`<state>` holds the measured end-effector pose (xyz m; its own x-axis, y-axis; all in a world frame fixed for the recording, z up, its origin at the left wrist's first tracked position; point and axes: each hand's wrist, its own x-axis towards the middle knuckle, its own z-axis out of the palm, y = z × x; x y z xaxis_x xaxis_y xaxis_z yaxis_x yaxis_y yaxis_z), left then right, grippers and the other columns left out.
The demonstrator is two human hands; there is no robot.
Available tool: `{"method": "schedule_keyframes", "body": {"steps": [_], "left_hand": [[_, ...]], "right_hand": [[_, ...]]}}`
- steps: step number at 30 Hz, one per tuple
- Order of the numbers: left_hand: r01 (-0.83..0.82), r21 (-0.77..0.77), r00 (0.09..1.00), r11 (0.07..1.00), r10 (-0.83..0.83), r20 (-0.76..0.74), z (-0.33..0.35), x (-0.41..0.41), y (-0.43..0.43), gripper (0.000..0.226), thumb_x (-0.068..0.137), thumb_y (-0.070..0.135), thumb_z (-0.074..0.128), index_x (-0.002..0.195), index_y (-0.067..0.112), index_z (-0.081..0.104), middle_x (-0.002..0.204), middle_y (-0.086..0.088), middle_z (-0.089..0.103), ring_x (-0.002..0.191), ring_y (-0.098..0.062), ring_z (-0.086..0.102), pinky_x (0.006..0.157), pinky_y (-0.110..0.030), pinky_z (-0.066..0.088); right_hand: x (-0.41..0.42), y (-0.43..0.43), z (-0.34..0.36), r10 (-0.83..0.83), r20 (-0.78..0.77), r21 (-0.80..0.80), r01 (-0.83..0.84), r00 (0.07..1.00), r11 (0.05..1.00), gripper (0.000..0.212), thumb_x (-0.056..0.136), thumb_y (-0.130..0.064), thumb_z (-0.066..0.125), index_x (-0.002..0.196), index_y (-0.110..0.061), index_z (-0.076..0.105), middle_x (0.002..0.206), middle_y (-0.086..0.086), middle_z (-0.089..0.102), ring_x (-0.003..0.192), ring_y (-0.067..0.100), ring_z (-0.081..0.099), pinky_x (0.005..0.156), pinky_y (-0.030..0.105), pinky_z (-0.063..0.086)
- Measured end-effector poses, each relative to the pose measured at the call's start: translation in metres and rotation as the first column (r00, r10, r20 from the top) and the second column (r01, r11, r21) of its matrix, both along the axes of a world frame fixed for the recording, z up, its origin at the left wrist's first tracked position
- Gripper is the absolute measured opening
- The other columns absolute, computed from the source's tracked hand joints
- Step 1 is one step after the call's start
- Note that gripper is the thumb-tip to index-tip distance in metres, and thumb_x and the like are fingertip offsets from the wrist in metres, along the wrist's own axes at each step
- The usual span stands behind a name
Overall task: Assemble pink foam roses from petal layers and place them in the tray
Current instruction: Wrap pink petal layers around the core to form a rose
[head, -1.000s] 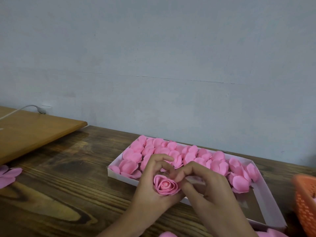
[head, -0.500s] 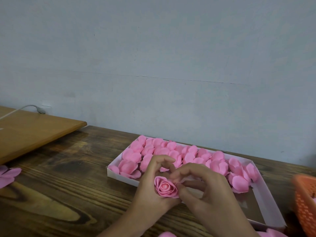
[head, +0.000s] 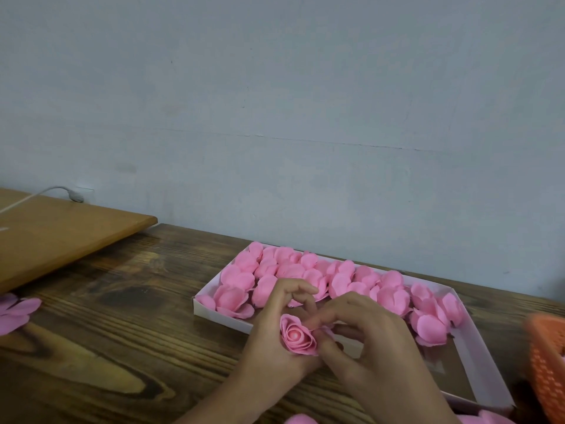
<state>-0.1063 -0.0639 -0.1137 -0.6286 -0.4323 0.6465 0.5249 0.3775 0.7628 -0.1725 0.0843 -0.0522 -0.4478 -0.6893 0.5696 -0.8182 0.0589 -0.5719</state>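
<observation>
You have nothing to read here. The white tray [head: 220, 315], the pink foam roses [head: 388, 296] in it, the orange basket [head: 547, 362] at the right edge of the table [head: 91, 332] and the wall [head: 275, 117] behind show no letters, numbers or marks that you can make out.

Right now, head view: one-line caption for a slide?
Left hand holds a pink foam rose, right hand pinches its edge, near a white tray of pink roses.

The left hand [head: 269, 344] and right hand [head: 382, 354] are bare, with slender fingers. The wrists and forearms [head: 428, 407] are also uncovered, right to the near edge of view.
</observation>
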Motion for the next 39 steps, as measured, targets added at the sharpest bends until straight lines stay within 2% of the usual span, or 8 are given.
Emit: {"method": "schedule_keyframes", "body": {"steps": [5,9,17,21,24,27,31,39], "left_hand": [[0.027,0.046,0.999,0.999,-0.028,0.017,-0.0020,-0.0010,0.0002,0.057,0.068,0.011,0.087,0.114,0.035,0.062,0.099,0.003,0.069,0.088,-0.023,0.074,0.075,-0.060,0.063],[0.010,0.017,0.999,1.000,-0.011,0.030,-0.0049,-0.0013,-0.0018,0.058,0.069,0.011,0.087,0.115,0.036,0.062,0.099,0.005,0.070,0.089,-0.017,0.074,0.074,-0.042,0.065],[0.064,0.013,0.997,0.998,-0.064,0.052,-0.0037,-0.0024,-0.0005,0.059,0.072,0.006,0.091,0.115,0.031,0.060,0.105,-0.002,0.073,0.096,-0.030,0.076,0.075,-0.048,0.064],[0.042,-0.009,0.997,0.999,-0.041,0.059,-0.0027,-0.0011,-0.0003,0.058,0.071,0.010,0.092,0.114,0.032,0.060,0.102,-0.001,0.072,0.095,-0.029,0.075,0.076,-0.037,0.061],[0.040,-0.017,0.997,0.999,-0.039,0.060,-0.0015,0.0010,0.0016,0.056,0.072,0.016,0.091,0.113,0.038,0.059,0.099,0.000,0.072,0.091,-0.024,0.074,0.073,-0.033,0.060],[0.063,-0.007,0.996,0.998,-0.063,0.062,-0.0038,-0.0005,0.0022,0.054,0.073,0.012,0.090,0.112,0.036,0.060,0.102,-0.009,0.073,0.097,-0.032,0.075,0.080,-0.052,0.063],[0.012,0.017,0.997,1.000,-0.013,0.070,-0.0053,-0.0018,0.0006,0.056,0.066,0.020,0.091,0.110,0.040,0.062,0.105,0.003,0.074,0.101,-0.020,0.075,0.082,-0.032,0.062],[0.035,0.030,0.999,0.999,-0.035,0.009,-0.0029,-0.0025,0.0001,0.053,0.067,0.017,0.092,0.107,0.036,0.063,0.097,0.003,0.072,0.092,-0.023,0.075,0.073,-0.029,0.060]], "right_hand": [[0.0002,-0.0006,-0.0002,0.035,0.077,-0.031,-0.033,0.996,0.999,0.034,0.074,-0.003,0.073,0.085,-0.035,0.076,0.086,-0.011,0.075,0.087,0.008,0.073,0.075,0.022,0.061],[-0.0020,0.0000,-0.0032,0.019,0.060,-0.026,-0.018,0.998,1.000,0.037,0.072,0.002,0.074,0.081,-0.034,0.077,0.086,-0.015,0.073,0.088,0.009,0.072,0.073,0.020,0.060],[-0.0006,-0.0005,-0.0014,-0.002,-0.049,-0.022,0.001,0.999,1.000,0.047,0.078,-0.005,0.081,0.100,-0.046,0.077,0.089,-0.018,0.072,0.091,0.009,0.067,0.078,0.032,0.058],[-0.0023,-0.0005,-0.0017,0.009,0.013,-0.047,-0.009,1.000,0.999,0.053,0.077,-0.006,0.086,0.098,-0.053,0.073,0.089,-0.021,0.074,0.094,0.003,0.068,0.078,0.021,0.056],[-0.0025,-0.0031,-0.0028,-0.002,0.046,-0.037,0.003,0.999,0.999,0.051,0.078,-0.012,0.087,0.100,-0.055,0.070,0.088,-0.023,0.075,0.090,0.007,0.068,0.077,0.026,0.056],[-0.0012,-0.0050,-0.0044,0.021,0.080,-0.067,-0.016,0.997,0.998,0.052,0.079,-0.009,0.087,0.103,-0.051,0.069,0.086,-0.026,0.075,0.080,0.010,0.072,0.074,0.032,0.059],[-0.0050,-0.0033,-0.0058,0.046,0.129,-0.110,-0.031,0.991,0.993,0.045,0.081,-0.003,0.084,0.100,-0.042,0.072,0.085,-0.019,0.077,0.079,0.011,0.074,0.072,0.030,0.060],[-0.0078,-0.0020,-0.0008,0.077,0.173,-0.022,-0.075,0.982,0.997,0.039,0.083,0.006,0.071,0.086,-0.033,0.077,0.086,-0.014,0.076,0.084,0.011,0.071,0.072,0.023,0.058]]}}
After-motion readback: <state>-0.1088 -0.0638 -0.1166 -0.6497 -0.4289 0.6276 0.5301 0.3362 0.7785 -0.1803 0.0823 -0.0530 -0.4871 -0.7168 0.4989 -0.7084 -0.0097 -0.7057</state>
